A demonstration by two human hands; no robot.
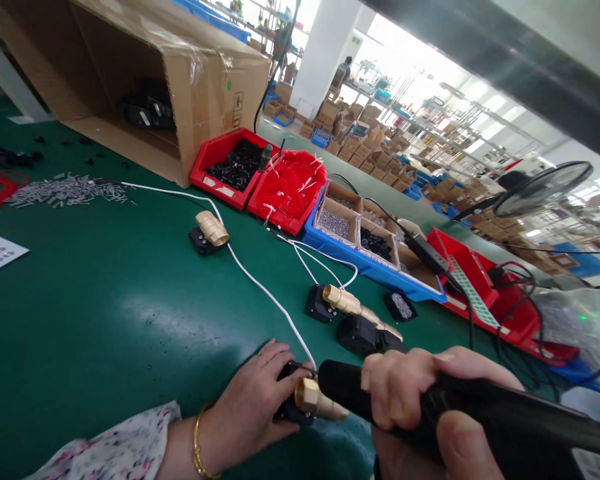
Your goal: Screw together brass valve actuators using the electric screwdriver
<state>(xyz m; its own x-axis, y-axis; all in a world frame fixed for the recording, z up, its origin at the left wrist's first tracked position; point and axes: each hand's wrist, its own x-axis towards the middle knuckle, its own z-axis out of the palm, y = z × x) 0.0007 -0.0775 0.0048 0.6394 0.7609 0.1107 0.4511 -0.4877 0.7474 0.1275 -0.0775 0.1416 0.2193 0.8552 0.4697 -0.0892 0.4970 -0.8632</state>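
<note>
Here the brass-bodied part [314, 399] sits at the near edge of the green table [105, 320], left hand [253, 400] fingers wrapped on its black base. Right hand [420, 400] grips the black driver [480, 417] fully, tip at the part. Best kept square, base pinned flat.

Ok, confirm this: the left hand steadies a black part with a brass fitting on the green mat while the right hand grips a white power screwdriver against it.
One detail is wrong: the power screwdriver is black, not white, as the head view shows. The left hand does steady the black part with a brass fitting on the green mat, and the right hand grips the tool against it.
</note>
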